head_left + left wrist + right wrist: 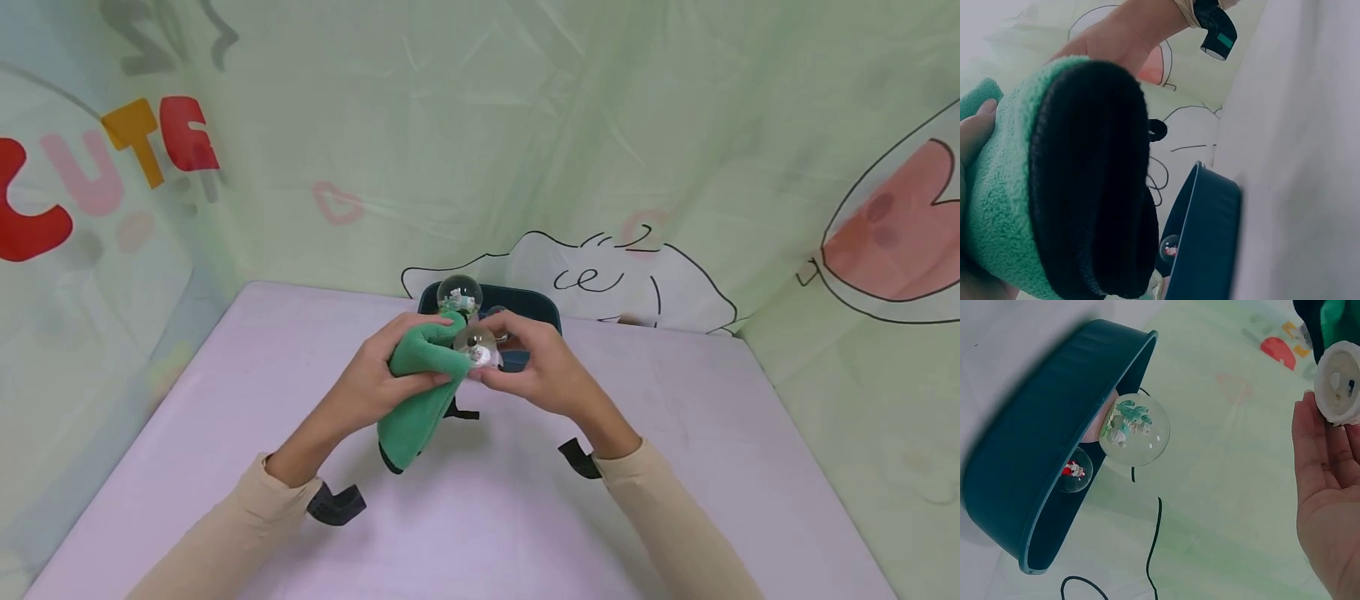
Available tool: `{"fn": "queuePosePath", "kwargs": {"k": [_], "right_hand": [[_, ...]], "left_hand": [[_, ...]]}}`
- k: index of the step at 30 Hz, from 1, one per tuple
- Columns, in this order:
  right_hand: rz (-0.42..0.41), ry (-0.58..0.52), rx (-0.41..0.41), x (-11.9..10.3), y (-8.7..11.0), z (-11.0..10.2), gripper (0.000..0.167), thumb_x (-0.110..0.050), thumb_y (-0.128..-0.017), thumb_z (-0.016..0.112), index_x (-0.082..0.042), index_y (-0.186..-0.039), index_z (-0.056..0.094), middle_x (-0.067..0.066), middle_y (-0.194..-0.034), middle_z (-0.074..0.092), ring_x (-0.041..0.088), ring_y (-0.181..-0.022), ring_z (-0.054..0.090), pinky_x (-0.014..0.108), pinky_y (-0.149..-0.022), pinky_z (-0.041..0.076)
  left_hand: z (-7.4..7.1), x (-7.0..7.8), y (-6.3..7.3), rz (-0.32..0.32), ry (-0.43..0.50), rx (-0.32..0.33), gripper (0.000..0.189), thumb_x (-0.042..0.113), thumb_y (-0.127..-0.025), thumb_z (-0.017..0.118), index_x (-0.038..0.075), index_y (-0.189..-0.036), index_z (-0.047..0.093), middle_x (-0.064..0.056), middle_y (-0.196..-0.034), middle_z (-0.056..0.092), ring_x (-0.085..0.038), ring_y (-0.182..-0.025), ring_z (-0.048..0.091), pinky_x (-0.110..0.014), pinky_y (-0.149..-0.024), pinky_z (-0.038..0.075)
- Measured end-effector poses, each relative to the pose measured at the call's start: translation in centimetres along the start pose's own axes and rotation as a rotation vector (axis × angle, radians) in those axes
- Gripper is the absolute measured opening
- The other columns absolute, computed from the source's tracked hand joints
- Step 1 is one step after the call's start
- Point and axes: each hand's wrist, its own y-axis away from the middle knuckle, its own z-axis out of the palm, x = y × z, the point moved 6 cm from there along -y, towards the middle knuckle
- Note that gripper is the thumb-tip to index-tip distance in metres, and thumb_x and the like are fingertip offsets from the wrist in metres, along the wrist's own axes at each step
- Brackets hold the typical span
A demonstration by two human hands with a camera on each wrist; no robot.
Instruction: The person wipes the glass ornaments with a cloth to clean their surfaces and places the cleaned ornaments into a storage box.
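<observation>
In the head view my left hand [367,375] grips a folded green cloth [420,429] with dark trim. My right hand [547,371] holds a small snow globe [476,342] between thumb and fingers, its clear ball up against the cloth's edge. The right wrist view shows the underside of that globe's white round base [1339,384]. In the left wrist view the cloth [1004,194] hides most of the left hand and the globe. Behind the hands stands a dark teal bin [528,302].
A larger snow globe [1136,430] with green and white figures sticks out above the bin's rim. Inside the bin sits a smaller globe [1075,470] with a red and white figure. Black straps [337,504] hang at the wrists. A patterned curtain [360,125] stands behind the pale table [697,417].
</observation>
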Motion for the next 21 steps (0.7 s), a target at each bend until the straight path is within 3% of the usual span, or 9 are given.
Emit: {"fn": "queuePosePath", "kwargs": {"k": [11, 16, 21], "right_hand": [[0.157, 0.012, 0.047, 2.5, 0.0, -1.7, 0.049, -0.016, -0.090, 0.079, -0.016, -0.134, 0.058, 0.002, -0.119, 0.068, 0.016, -0.103, 0.067, 0.037, -0.093, 0.055], [0.242, -0.032, 0.034, 4.6, -0.1, -2.5, 0.049, -0.012, -0.088, 0.081, -0.012, -0.131, 0.057, 0.007, -0.123, 0.066, 0.023, -0.103, 0.069, 0.044, -0.094, 0.055], [0.313, 0.023, 0.045, 7.1, 0.1, -3.6, 0.049, -0.013, -0.085, 0.083, -0.013, -0.128, 0.060, 0.005, -0.122, 0.068, 0.023, -0.112, 0.065, 0.049, -0.097, 0.052]], "left_hand": [[-1.9, -0.8, 0.9, -0.077, -0.009, 0.020, 0.059, 0.015, -0.087, 0.082, 0.028, -0.139, 0.058, 0.007, -0.136, 0.059, -0.016, -0.116, 0.060, -0.039, -0.093, 0.053], [-2.8, -1.3, 1.6, -0.097, -0.012, 0.017, 0.060, 0.014, -0.087, 0.082, 0.027, -0.140, 0.057, 0.004, -0.138, 0.058, -0.018, -0.114, 0.061, -0.037, -0.090, 0.055], [-3.9, -1.9, 2.3, -0.124, -0.028, 0.024, 0.060, 0.014, -0.087, 0.082, 0.028, -0.140, 0.057, 0.005, -0.139, 0.058, -0.018, -0.113, 0.062, -0.036, -0.089, 0.056]]}}
